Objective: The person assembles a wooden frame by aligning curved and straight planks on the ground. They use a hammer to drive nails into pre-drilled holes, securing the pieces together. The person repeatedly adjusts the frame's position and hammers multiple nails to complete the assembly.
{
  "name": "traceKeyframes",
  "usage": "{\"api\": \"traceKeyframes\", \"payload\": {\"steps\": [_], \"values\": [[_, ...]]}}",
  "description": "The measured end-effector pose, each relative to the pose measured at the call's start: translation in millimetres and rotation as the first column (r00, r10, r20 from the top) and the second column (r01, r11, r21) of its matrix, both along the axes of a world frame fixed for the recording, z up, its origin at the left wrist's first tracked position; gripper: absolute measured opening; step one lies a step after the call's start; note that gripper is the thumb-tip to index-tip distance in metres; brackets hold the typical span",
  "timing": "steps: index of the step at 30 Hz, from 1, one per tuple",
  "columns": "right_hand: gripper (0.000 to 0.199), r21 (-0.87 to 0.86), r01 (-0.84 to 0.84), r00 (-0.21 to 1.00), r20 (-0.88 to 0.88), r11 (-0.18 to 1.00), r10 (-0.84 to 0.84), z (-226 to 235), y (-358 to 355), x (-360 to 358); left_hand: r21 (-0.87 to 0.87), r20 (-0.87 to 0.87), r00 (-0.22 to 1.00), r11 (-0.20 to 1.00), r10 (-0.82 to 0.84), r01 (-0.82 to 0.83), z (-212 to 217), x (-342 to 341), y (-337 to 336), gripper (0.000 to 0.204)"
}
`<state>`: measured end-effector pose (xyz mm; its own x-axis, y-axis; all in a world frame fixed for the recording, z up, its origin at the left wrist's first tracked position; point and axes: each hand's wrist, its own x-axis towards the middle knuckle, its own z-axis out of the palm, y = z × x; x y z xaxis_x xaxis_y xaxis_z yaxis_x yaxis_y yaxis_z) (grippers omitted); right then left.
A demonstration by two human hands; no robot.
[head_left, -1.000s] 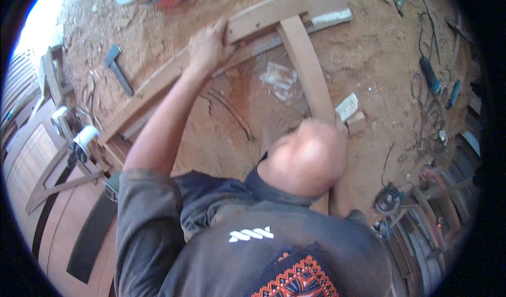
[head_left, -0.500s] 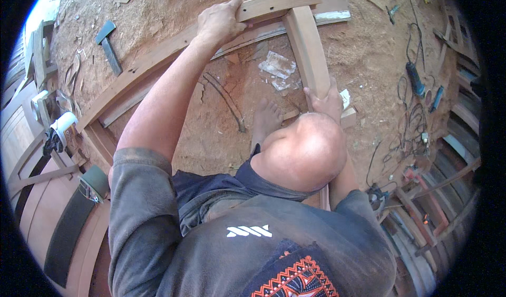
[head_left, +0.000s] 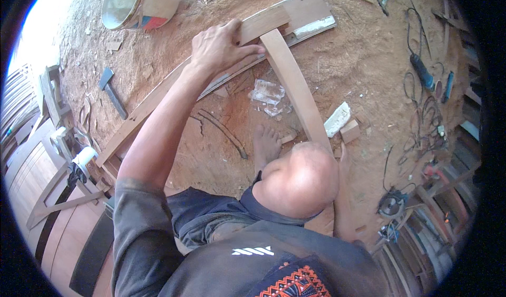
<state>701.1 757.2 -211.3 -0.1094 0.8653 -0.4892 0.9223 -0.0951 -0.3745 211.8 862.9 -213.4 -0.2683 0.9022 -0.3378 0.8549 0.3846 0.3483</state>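
The left hand (head_left: pixel 215 46) lies across the rail (head_left: pixel 263 24), thumb and forefinger spread wide; the thumb points right, its tip by the far end of the crosspiece (head_left: pixel 296 86). Whether its hidden fingers close on the rail cannot be told. The right hand (head_left: pixel 343 162) shows only in part behind the knee (head_left: pixel 308 175), beside the crosspiece's near end; its grip cannot be told.

The rail runs from near left to far right. Its right end stops short of the right edge of a board (head_left: pixel 311 8), which has a white strip (head_left: pixel 315 27) along its near edge. The crosspiece slants from the rail's near edge toward the knee, which hides its near end.

Left of the crosspiece, plastic (head_left: pixel 268 92) and a foot (head_left: pixel 267 144) take up ground. Just right sit a white piece (head_left: pixel 337 119) and a block (head_left: pixel 350 131). Beyond these, a broad stretch of ground reaches the grinder (head_left: pixel 421 71). Ground also separates the rail from the bucket (head_left: pixel 158 4); the hammer (head_left: pixel 113 94) lies close to the rail's far edge.
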Motion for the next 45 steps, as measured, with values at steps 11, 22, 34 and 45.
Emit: {"api": "traceKeyframes", "payload": {"steps": [11, 22, 34, 45], "values": [[0.056, -0.416, 0.06, 0.98, -0.146, 0.907, -0.132, 13.6, 23.8, -21.2, 0.142, 0.037, 0.996, 0.987, 0.076, -0.081, -19.5, 14.4, 1.2, 0.071], [0.079, -0.264, -0.154, 0.979, -0.172, 0.952, 0.11, 15.7, 50.0, -58.0, 0.16, 0.063, 0.997, 0.986, 0.031, -0.041, -17.2, 13.0, 1.7, 0.073], [0.071, 0.002, -0.247, 0.959, -0.143, 0.969, 0.245, -14.1, 128.5, -213.8, 0.096, 0.059, 0.998, 0.994, 0.039, -0.044, -31.0, 8.3, -0.9, 0.074], [0.069, 0.036, -0.309, 0.941, -0.136, 0.95, 0.311, -18.9, 127.7, -209.1, 0.096, 0.007, 0.999, 0.994, 0.047, -0.048, -28.0, 11.2, 1.3, 0.064]]}}
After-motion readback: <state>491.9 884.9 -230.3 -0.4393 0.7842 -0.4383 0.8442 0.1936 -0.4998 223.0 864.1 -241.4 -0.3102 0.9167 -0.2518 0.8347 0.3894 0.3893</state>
